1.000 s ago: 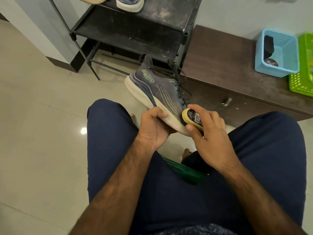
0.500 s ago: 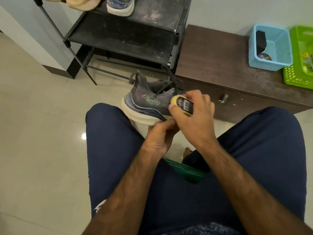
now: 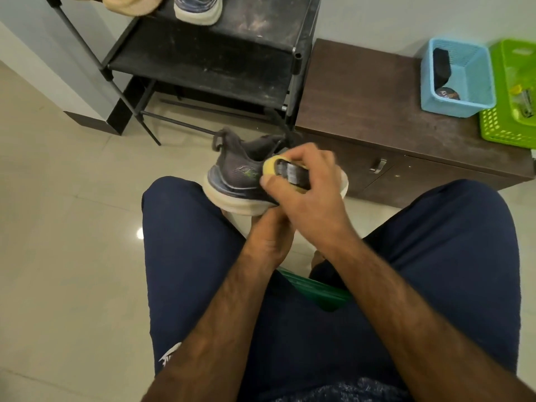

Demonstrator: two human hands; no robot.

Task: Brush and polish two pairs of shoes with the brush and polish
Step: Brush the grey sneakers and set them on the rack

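Seated above a pale tiled floor, you hold a grey sneaker (image 3: 240,172) out over your knees. Its knit upper is dark grey with a small greenish logo on the side, a pull loop stands at the heel, and a thick off-white sole runs beneath. Your left hand (image 3: 269,236) grips that sole from underneath, its fingertips hidden by the shoe and your other hand. Your right hand (image 3: 307,192) closes around the polish applicator (image 3: 285,171), a black body with a white label and a yellow sponge edge, blurred in the shot. A second ago the sneaker tilted steeply, heel raised toward the shoe rack (image 3: 203,65), with your left hand wrapped over the sole's side and the applicator low near the forefoot. Now the shoe lies nearly level, heel to your left, your left hand has dropped below it, and the applicator has travelled up to the side panel. The sponge edge meets the upper just beside the logo, with your thumb below it and your fingers curled over the top. The sneaker's toe end is covered by your right hand, in front of the brown cabinet (image 3: 362,91).
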